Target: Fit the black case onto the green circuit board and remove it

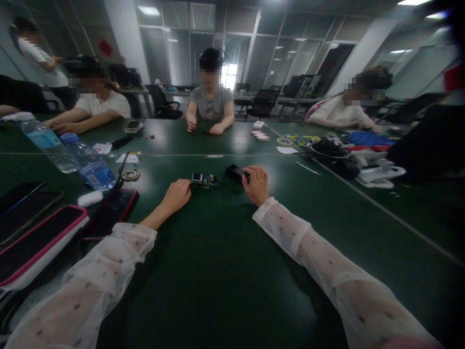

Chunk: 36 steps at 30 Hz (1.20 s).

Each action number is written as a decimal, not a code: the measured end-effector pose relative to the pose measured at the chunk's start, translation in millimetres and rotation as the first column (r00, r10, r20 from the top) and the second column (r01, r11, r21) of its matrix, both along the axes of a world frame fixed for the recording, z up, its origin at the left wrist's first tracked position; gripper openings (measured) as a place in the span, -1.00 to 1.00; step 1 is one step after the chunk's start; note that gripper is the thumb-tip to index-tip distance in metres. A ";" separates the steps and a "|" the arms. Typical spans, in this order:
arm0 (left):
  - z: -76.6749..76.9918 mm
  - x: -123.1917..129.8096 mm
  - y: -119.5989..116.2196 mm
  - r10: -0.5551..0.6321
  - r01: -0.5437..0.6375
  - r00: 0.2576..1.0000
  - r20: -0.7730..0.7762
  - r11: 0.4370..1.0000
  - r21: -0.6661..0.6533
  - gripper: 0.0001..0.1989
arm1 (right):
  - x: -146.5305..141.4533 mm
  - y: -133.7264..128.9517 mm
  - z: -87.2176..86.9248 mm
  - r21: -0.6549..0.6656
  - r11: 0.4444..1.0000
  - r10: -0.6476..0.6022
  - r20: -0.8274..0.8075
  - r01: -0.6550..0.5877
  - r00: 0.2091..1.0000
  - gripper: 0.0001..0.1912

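Observation:
My left hand is at the left end of a small green circuit board with a little screen on it. Its curled fingers hold the board's edge, though the fingertips are partly hidden. To the right, my right hand grips the right end of a small black rectangular case, thumb on the near side. The case tilts a little on the table, and a short gap separates it from the board. Sheer white dotted sleeves cover both my forearms.
Bottles, phones and a white earbud case crowd the left of the green table. A wrench lies to the right, before piled cables and bags. Several people sit or stand beyond, one directly opposite.

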<state>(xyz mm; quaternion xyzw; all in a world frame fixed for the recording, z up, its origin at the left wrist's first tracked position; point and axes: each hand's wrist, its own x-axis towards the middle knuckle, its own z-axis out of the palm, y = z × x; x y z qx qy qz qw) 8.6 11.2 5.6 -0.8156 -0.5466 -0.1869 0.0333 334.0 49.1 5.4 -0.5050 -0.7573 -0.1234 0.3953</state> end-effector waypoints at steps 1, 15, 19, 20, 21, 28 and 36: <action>0.5 0.3 -0.3 0.000 0.000 1.000 -0.001 1.000 0.001 -0.71 | 0.8 1.8 -1.2 -0.003 1.000 -0.026 -0.017 0.026 1.000 -0.66; 2.0 -0.3 -1.6 -0.022 0.022 1.000 0.014 1.000 -0.009 -0.71 | 21.5 32.0 -27.9 -0.224 0.974 -0.036 -0.144 0.003 0.989 -0.39; 2.9 0.5 -1.8 -0.027 0.028 0.999 0.024 1.000 -0.015 -0.71 | 19.1 30.9 -27.5 -0.251 0.967 0.019 -0.107 -0.045 0.994 -0.46; 2.4 0.6 -1.5 -0.025 0.026 0.999 0.025 1.000 -0.016 -0.71 | 18.3 30.2 -26.2 -0.227 0.972 0.035 -0.100 -0.058 0.994 -0.48; 1.8 0.7 -1.0 -0.021 0.021 0.999 0.025 1.000 -0.018 -0.71 | 17.2 29.0 -24.3 -0.198 0.978 0.050 -0.098 -0.068 0.994 -0.48; -0.4 0.1 0.1 -0.023 0.023 1.000 0.014 1.000 -0.002 -0.71 | -20.8 8.6 -8.4 0.027 0.994 0.113 -0.264 -0.109 0.958 -0.43; 1.3 1.3 -2.8 -0.001 0.003 0.999 -0.050 0.999 0.040 -0.69 | -85.9 3.0 -3.2 -0.039 0.921 0.364 -0.259 -0.386 0.895 -0.45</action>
